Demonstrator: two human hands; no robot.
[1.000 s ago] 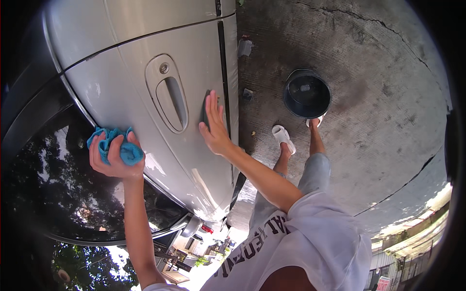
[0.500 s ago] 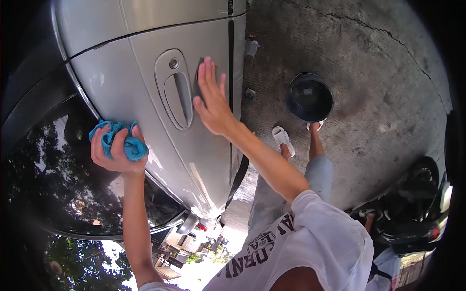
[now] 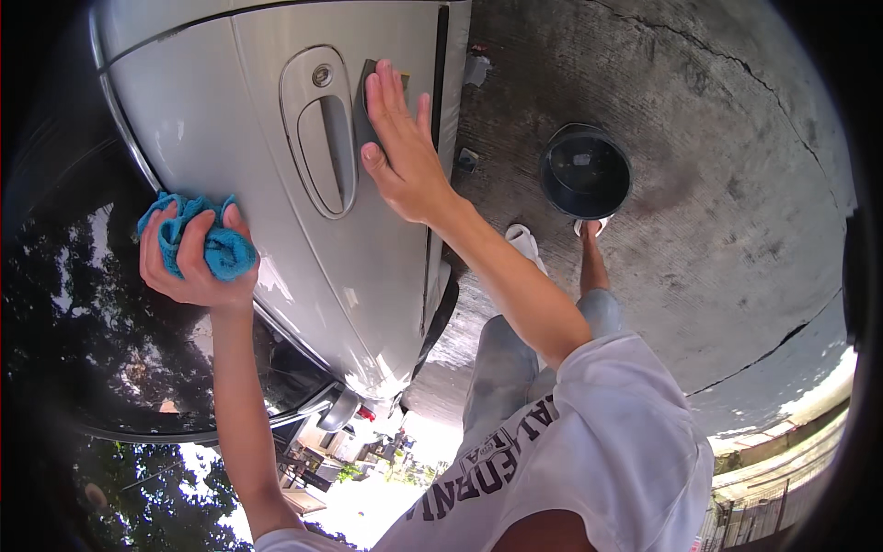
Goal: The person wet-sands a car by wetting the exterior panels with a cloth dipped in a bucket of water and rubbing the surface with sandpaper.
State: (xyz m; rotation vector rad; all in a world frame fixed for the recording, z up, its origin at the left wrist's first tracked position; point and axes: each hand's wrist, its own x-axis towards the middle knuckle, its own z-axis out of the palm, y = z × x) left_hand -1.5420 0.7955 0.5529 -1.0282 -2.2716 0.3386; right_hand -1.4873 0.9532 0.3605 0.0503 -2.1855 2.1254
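Note:
My left hand is closed round a bunched blue cloth, at the window edge of a silver car door. Beside the door handle, my right hand lies with outstretched fingers against the door panel. Under those fingers is a thin dark grey sheet that looks like sandpaper; its edge shows on the handle side, and the hand covers most of it. The thumb stands a little apart from the fingers.
A round black bucket stands on the cracked concrete floor, close to my feet in white slippers. A dark strip runs along the door. The dark car window lies to the left, with a side mirror below.
Both hands have shifted up and slightly left in view, along with the car and its handle. More of the grey sheet shows beside my right fingers. The dark motorcycle at lower right has left view.

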